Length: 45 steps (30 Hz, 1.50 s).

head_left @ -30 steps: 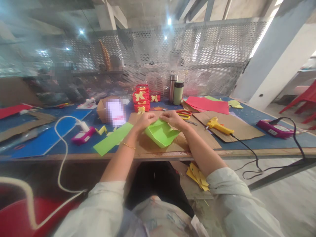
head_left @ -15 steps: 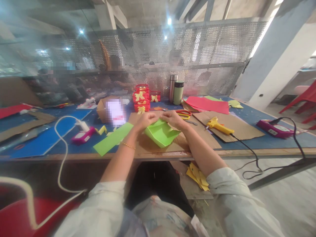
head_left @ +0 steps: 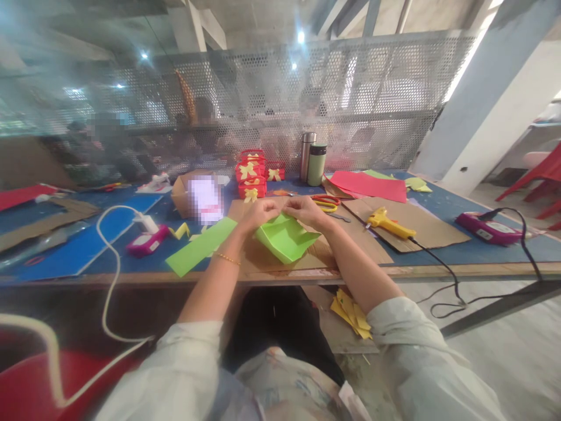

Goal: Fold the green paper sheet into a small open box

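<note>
A folded piece of bright green paper [head_left: 287, 238], shaped like a shallow open box, is held above the brown cardboard [head_left: 363, 242] at the table's front. My left hand [head_left: 262, 214] pinches its far edge on the left. Close beside it, my right hand [head_left: 305, 210] pinches the same far edge on the right. The fingertips of both hands are bent over the paper and partly hidden. A flat green strip [head_left: 199, 248] lies beside my left forearm. Scissors with red and yellow handles [head_left: 326, 204] rest just beyond my right hand.
A yellow glue gun [head_left: 389, 224] with a black cord lies on cardboard at right. Purple power units [head_left: 148, 241] stand on both sides. Red boxes with yellow bows [head_left: 250, 171] and two flasks [head_left: 316, 166] stand at the back. Red sheets [head_left: 368, 186] lie at back right.
My left fingertips have drawn slightly left, widening the small gap between the hands. The green paper stays in nearly the same place.
</note>
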Available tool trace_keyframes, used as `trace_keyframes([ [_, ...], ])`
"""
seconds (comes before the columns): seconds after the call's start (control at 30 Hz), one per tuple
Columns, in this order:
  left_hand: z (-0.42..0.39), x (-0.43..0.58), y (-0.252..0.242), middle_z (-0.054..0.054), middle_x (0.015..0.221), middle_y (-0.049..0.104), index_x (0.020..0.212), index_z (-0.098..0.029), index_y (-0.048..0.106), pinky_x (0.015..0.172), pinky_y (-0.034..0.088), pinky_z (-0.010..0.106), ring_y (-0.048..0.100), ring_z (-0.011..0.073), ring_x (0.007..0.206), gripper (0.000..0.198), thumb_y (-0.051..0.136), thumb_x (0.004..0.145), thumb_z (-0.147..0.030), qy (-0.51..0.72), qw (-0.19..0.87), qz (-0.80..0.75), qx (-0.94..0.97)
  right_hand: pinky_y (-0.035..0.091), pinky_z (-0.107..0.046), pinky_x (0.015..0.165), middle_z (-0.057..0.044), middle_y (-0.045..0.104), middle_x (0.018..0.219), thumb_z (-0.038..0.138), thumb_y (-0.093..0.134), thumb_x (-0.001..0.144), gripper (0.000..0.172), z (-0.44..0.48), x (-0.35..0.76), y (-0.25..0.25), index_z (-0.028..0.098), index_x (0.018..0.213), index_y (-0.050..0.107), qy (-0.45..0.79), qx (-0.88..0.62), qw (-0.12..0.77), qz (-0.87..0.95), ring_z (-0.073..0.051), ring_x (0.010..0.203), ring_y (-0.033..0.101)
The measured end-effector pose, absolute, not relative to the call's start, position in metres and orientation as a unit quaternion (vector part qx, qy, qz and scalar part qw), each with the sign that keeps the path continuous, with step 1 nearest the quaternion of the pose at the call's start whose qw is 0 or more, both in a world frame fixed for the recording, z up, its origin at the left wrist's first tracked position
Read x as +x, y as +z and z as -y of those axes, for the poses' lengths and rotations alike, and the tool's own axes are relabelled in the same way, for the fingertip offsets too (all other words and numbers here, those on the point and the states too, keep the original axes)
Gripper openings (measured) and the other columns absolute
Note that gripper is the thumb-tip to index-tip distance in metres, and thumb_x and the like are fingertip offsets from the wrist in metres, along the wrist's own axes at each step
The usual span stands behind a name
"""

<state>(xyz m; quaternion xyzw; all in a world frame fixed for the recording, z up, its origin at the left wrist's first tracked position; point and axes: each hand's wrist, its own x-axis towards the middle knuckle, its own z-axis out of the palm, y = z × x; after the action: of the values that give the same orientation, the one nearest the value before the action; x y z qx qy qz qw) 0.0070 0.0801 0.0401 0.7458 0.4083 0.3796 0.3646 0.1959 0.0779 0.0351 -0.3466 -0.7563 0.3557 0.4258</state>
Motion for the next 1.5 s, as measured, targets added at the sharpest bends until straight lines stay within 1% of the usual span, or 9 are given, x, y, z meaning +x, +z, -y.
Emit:
trace_keyframes([
  [0.23, -0.079, 0.007, 0.040, -0.004, 0.055, 0.040, 0.056, -0.018, 0.042, 0.055, 0.023, 0.024, 0.036, 0.0086, 0.054, 0.040, 0.069, 0.076, -0.039, 0.375, 0.366, -0.414, 0.745, 0.029, -0.026, 0.055, 0.004, 0.046, 0.059, 0.040, 0.058, 0.071, 0.024, -0.080, 0.197, 0.035, 0.018, 0.063, 0.053, 0.345, -0.342, 0.414, 0.769, -0.010, 0.058, 0.040],
  [0.5, -0.079, 0.008, 0.037, -0.005, 0.057, 0.042, 0.060, -0.017, 0.048, 0.055, 0.024, 0.023, 0.037, 0.0087, 0.055, 0.032, 0.068, 0.076, -0.036, 0.389, 0.352, -0.401, 0.751, 0.030, -0.025, 0.055, 0.005, 0.044, 0.057, 0.039, 0.058, 0.074, 0.025, -0.080, 0.197, 0.035, 0.019, 0.061, 0.050, 0.330, -0.344, 0.414, 0.775, -0.010, 0.055, 0.040],
  [0.63, -0.078, 0.007, 0.040, -0.004, 0.060, 0.047, 0.064, -0.016, 0.054, 0.055, 0.028, 0.024, 0.040, 0.0092, 0.057, 0.025, 0.067, 0.076, -0.034, 0.397, 0.354, -0.399, 0.747, 0.036, -0.026, 0.056, 0.003, 0.049, 0.055, 0.038, 0.055, 0.082, 0.025, -0.084, 0.200, 0.035, 0.020, 0.065, 0.050, 0.296, -0.393, 0.445, 0.749, -0.012, 0.052, 0.048],
  [0.73, -0.078, 0.007, 0.041, -0.003, 0.061, 0.048, 0.065, -0.016, 0.054, 0.055, 0.029, 0.024, 0.042, 0.0096, 0.057, 0.023, 0.066, 0.075, -0.033, 0.396, 0.353, -0.398, 0.749, 0.037, -0.026, 0.059, 0.001, 0.052, 0.052, 0.040, 0.048, 0.090, 0.033, -0.085, 0.201, 0.035, 0.021, 0.063, 0.049, 0.244, -0.416, 0.445, 0.754, -0.013, 0.053, 0.051],
  [0.83, -0.077, 0.007, 0.043, -0.003, 0.060, 0.046, 0.062, -0.017, 0.050, 0.056, 0.028, 0.024, 0.040, 0.0096, 0.057, 0.025, 0.066, 0.075, -0.031, 0.387, 0.336, -0.403, 0.758, 0.032, -0.027, 0.058, 0.001, 0.048, 0.053, 0.047, 0.044, 0.093, 0.042, -0.084, 0.200, 0.035, 0.021, 0.060, 0.046, 0.212, -0.395, 0.429, 0.784, -0.013, 0.056, 0.045],
  [0.93, -0.078, 0.007, 0.043, -0.004, 0.059, 0.044, 0.060, -0.018, 0.045, 0.056, 0.027, 0.024, 0.039, 0.0096, 0.057, 0.030, 0.065, 0.077, -0.033, 0.375, 0.327, -0.403, 0.768, 0.028, -0.027, 0.057, 0.003, 0.043, 0.060, 0.052, 0.050, 0.088, 0.041, -0.084, 0.197, 0.032, 0.021, 0.062, 0.045, 0.238, -0.349, 0.419, 0.804, -0.012, 0.060, 0.039],
  [1.03, -0.080, 0.008, 0.041, -0.003, 0.060, 0.044, 0.059, -0.019, 0.041, 0.055, 0.025, 0.025, 0.039, 0.0098, 0.058, 0.034, 0.064, 0.077, -0.036, 0.376, 0.323, -0.397, 0.773, 0.027, -0.026, 0.057, 0.004, 0.041, 0.063, 0.049, 0.058, 0.080, 0.035, -0.086, 0.195, 0.029, 0.020, 0.064, 0.046, 0.277, -0.341, 0.410, 0.800, -0.011, 0.062, 0.037],
  [1.2, -0.083, 0.007, 0.039, -0.004, 0.060, 0.043, 0.062, -0.019, 0.046, 0.056, 0.027, 0.025, 0.039, 0.0102, 0.059, 0.029, 0.064, 0.076, -0.037, 0.387, 0.311, -0.384, 0.778, 0.031, -0.026, 0.059, 0.003, 0.047, 0.065, 0.042, 0.059, 0.073, 0.024, -0.088, 0.196, 0.028, 0.019, 0.068, 0.053, 0.303, -0.345, 0.411, 0.788, -0.012, 0.063, 0.041],
  [1.5, -0.085, 0.005, 0.040, -0.002, 0.063, 0.050, 0.066, -0.017, 0.055, 0.058, 0.032, 0.025, 0.044, 0.0117, 0.063, 0.028, 0.065, 0.077, -0.041, 0.373, 0.294, -0.380, 0.794, 0.027, -0.026, 0.055, 0.004, 0.042, 0.058, 0.045, 0.055, 0.079, 0.031, -0.091, 0.202, 0.028, 0.020, 0.062, 0.049, 0.311, -0.361, 0.416, 0.774, -0.011, 0.058, 0.039],
])
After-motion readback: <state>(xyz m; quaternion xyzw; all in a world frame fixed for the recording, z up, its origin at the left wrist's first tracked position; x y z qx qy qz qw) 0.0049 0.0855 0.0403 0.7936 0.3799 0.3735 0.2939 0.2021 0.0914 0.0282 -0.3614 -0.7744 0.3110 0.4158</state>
